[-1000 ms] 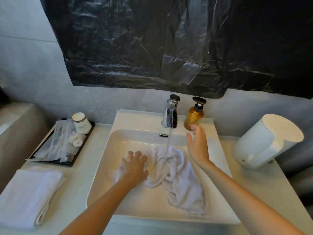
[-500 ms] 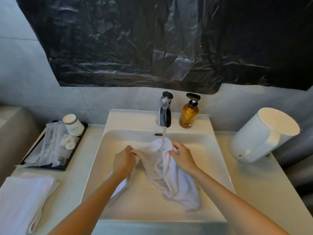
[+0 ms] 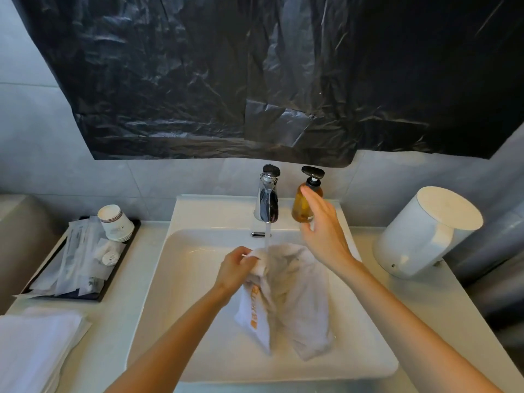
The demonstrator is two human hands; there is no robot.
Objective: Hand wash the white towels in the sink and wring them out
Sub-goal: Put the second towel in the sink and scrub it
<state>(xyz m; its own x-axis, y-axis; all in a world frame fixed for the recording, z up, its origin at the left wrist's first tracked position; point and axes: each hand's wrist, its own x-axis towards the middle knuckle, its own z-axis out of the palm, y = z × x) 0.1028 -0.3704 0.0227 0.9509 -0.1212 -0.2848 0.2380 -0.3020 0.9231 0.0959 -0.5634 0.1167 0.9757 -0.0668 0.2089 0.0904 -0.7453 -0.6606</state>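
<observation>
Nearest, at lower left, a folded white towel lies on the pale counter. Mid-frame, the left hand curls its fingers round the top of a wet white towel with orange lettering, which hangs into the white rectangular sink under the running chrome faucet. Beyond, the right hand spreads its fingers loosely, holding nothing, before the amber pump bottle.

Left hand curled, gripping, forearm extended; right hand raised, fingers spread loose.
</observation>
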